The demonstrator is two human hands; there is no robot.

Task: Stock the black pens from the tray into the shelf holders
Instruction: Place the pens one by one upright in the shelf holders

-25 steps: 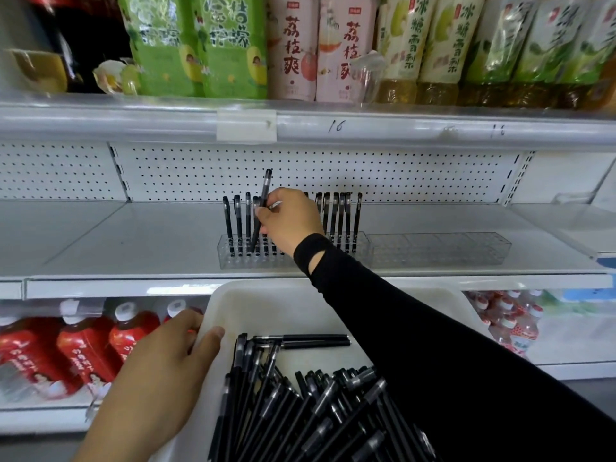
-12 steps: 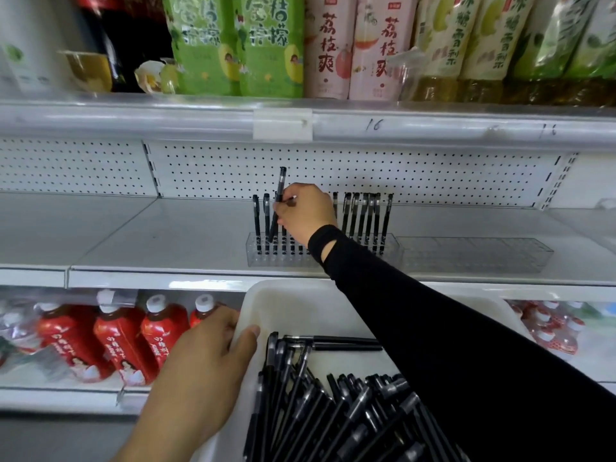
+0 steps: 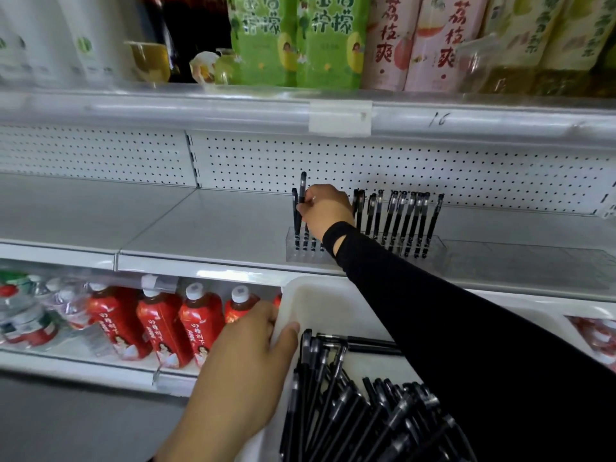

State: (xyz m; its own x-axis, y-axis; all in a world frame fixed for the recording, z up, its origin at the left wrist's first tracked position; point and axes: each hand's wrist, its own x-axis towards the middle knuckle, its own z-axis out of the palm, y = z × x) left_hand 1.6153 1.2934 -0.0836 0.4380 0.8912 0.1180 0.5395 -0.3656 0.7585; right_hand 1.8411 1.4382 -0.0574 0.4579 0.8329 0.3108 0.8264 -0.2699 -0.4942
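Red bottles (image 3: 163,331) below, green drinks (image 3: 293,41) and pink drinks (image 3: 413,41) above

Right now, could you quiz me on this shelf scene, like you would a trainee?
1. True or false: the right hand pinches a pen at the left end of the clear holder.
2. What does the left hand hold? A) a bottle B) the rim of the white tray C) a cup
3. Fill in: the spare pens lie in the ___.
Key: 1 true; 2 B; 3 tray.
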